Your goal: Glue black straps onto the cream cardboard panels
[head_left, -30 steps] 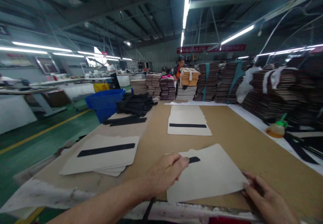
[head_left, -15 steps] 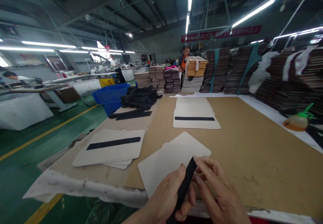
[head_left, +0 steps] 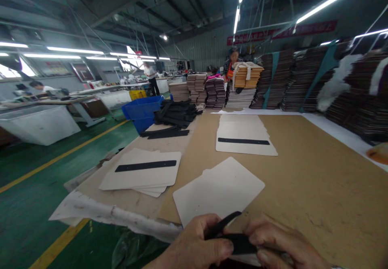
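Note:
At the table's near edge, my left hand (head_left: 201, 242) grips a black strip (head_left: 239, 244) between thumb and fingers, with a second narrow end pointing up to the right. My right hand (head_left: 277, 238) is closed on the right part of the black material. Just beyond my hands lie overlapping blank white panels (head_left: 220, 188). To the left, a fanned stack of white panels (head_left: 139, 178) has a black strip (head_left: 145, 166) across its top. Farther back, another white stack (head_left: 242, 129) bears a black strip (head_left: 243, 141).
A heap of black strips (head_left: 176, 113) lies at the table's far left, beside a blue bin (head_left: 141, 109). Tall bundled stacks (head_left: 274, 81) line the far side. A person (head_left: 232, 64) stands behind the bundles; others are farther left. Brown board (head_left: 318, 180) covers the table.
The view has turned slightly left. The black material, upright and slanted before, is now lower and spread between my hands, with two parts showing. My right fingers have closed on it.

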{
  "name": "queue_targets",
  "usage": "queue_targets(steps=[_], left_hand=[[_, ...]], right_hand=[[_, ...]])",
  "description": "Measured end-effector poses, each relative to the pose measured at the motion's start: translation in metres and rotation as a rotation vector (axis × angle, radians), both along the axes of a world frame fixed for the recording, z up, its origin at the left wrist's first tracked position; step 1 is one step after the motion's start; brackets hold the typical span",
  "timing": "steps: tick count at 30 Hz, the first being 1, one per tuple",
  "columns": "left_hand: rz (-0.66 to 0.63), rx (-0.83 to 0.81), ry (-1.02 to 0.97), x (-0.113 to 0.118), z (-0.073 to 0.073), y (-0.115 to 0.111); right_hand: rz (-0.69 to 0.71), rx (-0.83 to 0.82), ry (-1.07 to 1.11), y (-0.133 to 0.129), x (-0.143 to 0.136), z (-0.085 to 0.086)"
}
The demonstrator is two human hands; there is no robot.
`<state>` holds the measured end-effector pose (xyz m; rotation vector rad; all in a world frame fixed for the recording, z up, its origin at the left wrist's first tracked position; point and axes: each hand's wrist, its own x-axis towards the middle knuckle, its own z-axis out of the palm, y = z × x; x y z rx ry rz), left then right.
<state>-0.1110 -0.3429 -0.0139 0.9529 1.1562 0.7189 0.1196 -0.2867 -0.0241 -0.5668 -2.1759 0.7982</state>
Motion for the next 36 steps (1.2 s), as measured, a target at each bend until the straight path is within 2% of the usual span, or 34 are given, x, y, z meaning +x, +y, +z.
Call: queue_targets(steps=[1, 3, 4, 6, 8, 9, 11, 13, 15, 18, 20, 25, 30, 36], left_hand=[[0.001, 0.009, 0.078, -0.008, 0.005, -0.003], [0.016, 0.065, 0.270, -0.026, 0.017, -0.009], [0.035, 0.106, 0.402, -0.035, 0.022, -0.012], [0.106, 0.200, 0.733, -0.053, 0.023, -0.018], [0.210, 0.270, 1.020, -0.068, 0.014, -0.026], [0.247, 0.291, 1.096, -0.074, 0.006, -0.030], [0.297, 0.317, 1.104, -0.082, -0.013, -0.040], [0.344, 0.314, 1.004, -0.083, -0.028, -0.049], [0.427, 0.284, 0.887, -0.078, -0.037, -0.054], [0.524, 0.242, 0.759, -0.062, -0.039, -0.056], [0.542, 0.242, 0.731, -0.052, -0.038, -0.055], [0.461, 0.295, 0.781, -0.032, -0.033, -0.046], [0.375, 0.417, 0.808, -0.016, -0.025, -0.023], [0.226, 0.340, 0.821, -0.008, -0.023, 0.009]], right_hand=[[-0.024, -0.006, -0.081, 0.010, 0.004, -0.003], [-0.169, 0.030, -0.244, 0.040, 0.010, -0.012], [-0.252, 0.060, -0.312, 0.057, 0.011, -0.018], [-0.325, 0.111, -0.436, 0.091, 0.012, -0.031], [-0.341, 0.146, -0.525, 0.116, 0.009, -0.041], [-0.339, 0.163, -0.559, 0.123, 0.008, -0.045], [-0.331, 0.202, -0.608, 0.130, 0.004, -0.051], [-0.328, 0.226, -0.639, 0.129, 0.003, -0.057], [-0.340, 0.227, -0.650, 0.126, 0.004, -0.061], [-0.362, 0.219, -0.636, 0.122, 0.006, -0.064], [-0.355, 0.212, -0.619, 0.118, 0.008, -0.063], [-0.417, 0.198, -0.595, 0.095, 0.028, -0.065], [-0.554, 0.242, -0.547, 0.053, 0.079, -0.079], [-0.686, 0.346, -0.546, 0.006, 0.126, -0.094]])
